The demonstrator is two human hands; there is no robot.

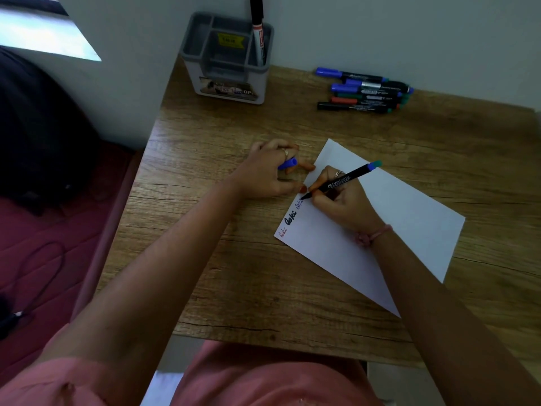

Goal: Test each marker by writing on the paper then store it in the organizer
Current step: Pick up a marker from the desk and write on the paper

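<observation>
Step in hand: testing, third sample. I see the right hand (341,200) gripping a black-barrelled fine marker with a blue end (341,180), tip down on the white sheet of paper (409,218) near the sheet's left edge, partway through a small blue word. Two finished words sit below it along the same edge: a heavy black one and a thin red one at the sheet's near-left corner. The left hand (272,174) rests on the wooden table (234,288) just beside the paper's far-left edge, fingers curled round the marker's blue cap (288,164). The grey plastic desk organizer (225,58) stands at the table's far-left corner against the wall, with one black-and-red marker (257,30) upright in its right compartment; I cannot tell whether a second lies inside. A cluster of untested markers (364,90) lies near the far edge, right of the organizer. My judgement: next comes finishing the word, lifting the tip, recapping with the left hand, then reaching to the far-left corner to store the marker.
</observation>
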